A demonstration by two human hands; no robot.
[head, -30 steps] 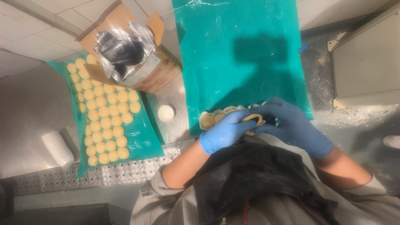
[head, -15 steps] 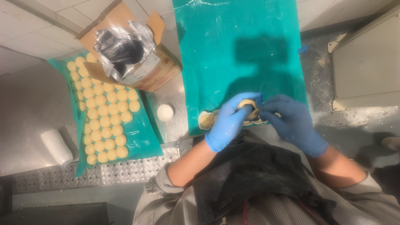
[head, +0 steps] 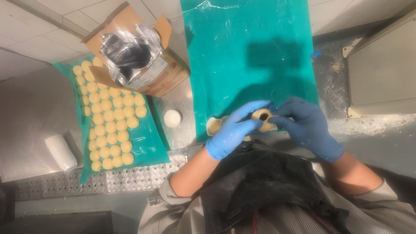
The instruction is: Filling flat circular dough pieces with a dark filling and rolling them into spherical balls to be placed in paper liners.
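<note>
I see a steel worktop (head: 34,112) that fills most of the view from the head camera. On it, in the far middle, lies a big green sheet (head: 247,47), and a second green sheet (head: 149,145) lies at the left. This left sheet carries many rows of pale yellow dough balls (head: 108,125). Behind them, far left, an open cardboard box (head: 169,73) stands with a crumpled silver bag (head: 130,54) inside, and something dark is in the bag. At the right edge there is a grey box-like thing (head: 381,65). Near me, both hands wear blue gloves. My left hand (head: 234,128) and my right hand (head: 310,123) are closed together around one round dough piece (head: 263,119), which has a dark filling in its middle; the fingers pinch its rim from both sides, over the near edge of the big sheet. Just left of the left hand, more pale dough pieces (head: 214,125) lie on the sheet. One single white round piece (head: 173,118) sits on the bare steel between the two sheets. A white paper roll (head: 60,151) lies at the near left.
</note>
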